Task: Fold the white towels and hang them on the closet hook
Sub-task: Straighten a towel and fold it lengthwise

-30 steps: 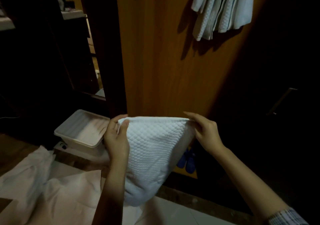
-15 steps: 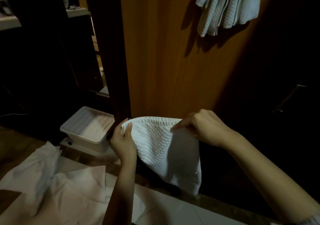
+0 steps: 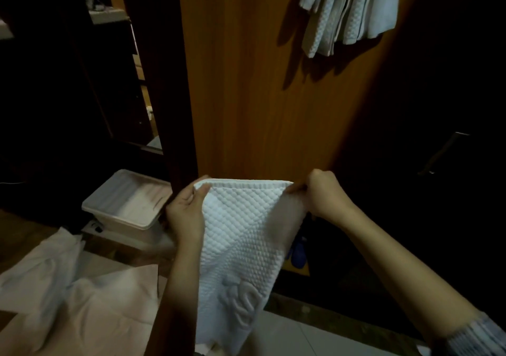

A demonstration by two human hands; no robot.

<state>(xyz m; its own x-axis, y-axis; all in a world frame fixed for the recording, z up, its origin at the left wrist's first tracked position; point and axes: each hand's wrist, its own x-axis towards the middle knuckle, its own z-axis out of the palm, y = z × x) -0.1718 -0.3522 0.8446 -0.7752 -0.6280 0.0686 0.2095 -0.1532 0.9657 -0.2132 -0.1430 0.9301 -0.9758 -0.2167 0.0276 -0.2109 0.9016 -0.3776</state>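
Observation:
A white quilted towel (image 3: 241, 246) hangs folded in front of me, its top edge stretched level between both hands. My left hand (image 3: 186, 213) pinches the top left corner with the thumb on the front. My right hand (image 3: 323, 194) grips the top right corner in curled fingers. An embossed pattern shows near the towel's lower end. Several white towels (image 3: 350, 8) hang high on the wooden closet door (image 3: 260, 82), up and to the right; the hook itself is hidden.
A white lidded plastic box (image 3: 128, 199) sits on the floor at left. Pale cloth (image 3: 68, 301) lies spread at lower left. Blue slippers (image 3: 298, 251) peek out behind the towel. A dark cabinet with a metal handle (image 3: 443, 153) stands at right.
The towel has been spread wider and now hangs longer and flat, its top edge pulled straight. My right hand moved right and closed into a fist on its corner.

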